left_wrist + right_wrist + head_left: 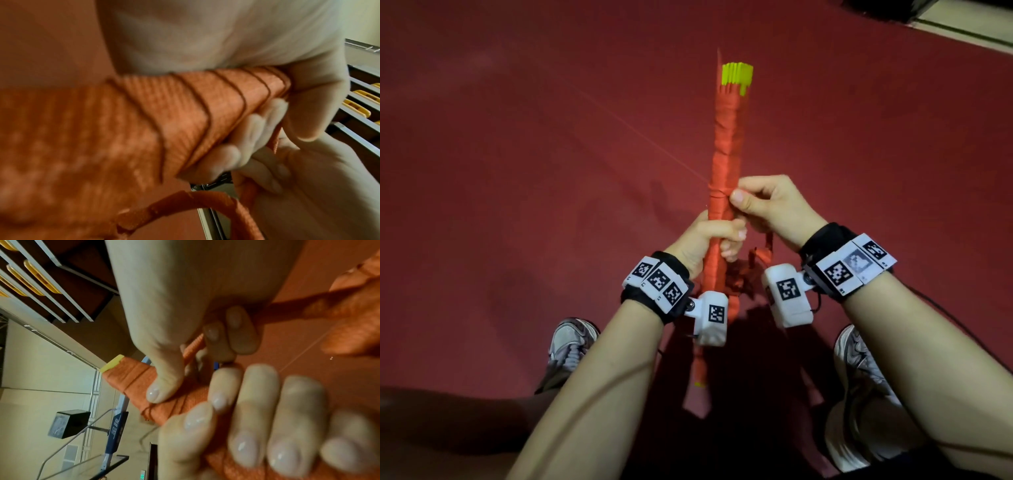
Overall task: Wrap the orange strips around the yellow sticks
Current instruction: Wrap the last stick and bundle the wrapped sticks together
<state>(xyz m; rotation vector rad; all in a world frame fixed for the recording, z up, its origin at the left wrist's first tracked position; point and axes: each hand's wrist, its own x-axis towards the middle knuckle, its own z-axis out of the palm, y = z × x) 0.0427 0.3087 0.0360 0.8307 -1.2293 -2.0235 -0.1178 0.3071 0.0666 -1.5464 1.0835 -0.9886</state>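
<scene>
A bundle of yellow sticks (737, 73) points away from me, most of its length covered by orange strip wrapping (726, 144). Thin thread (207, 116) is wound in turns over the wrapping. My left hand (717, 240) grips the bundle low down, its fingers (267, 426) curled round it. My right hand (753, 204) sits just above. Its thumb (158, 389) presses on the wrapping at the thread turns, and its curled fingers hold a loose orange strip (193, 347). The strip's free end (195, 201) hangs in a loop below the hands.
A dark red floor (517, 171) lies under everything, with my two shoes (570, 339) at the bottom. A taut thread (654, 144) runs off to the upper left. The wrist views show metal racks with yellow parts (41, 277) and a black box (68, 423).
</scene>
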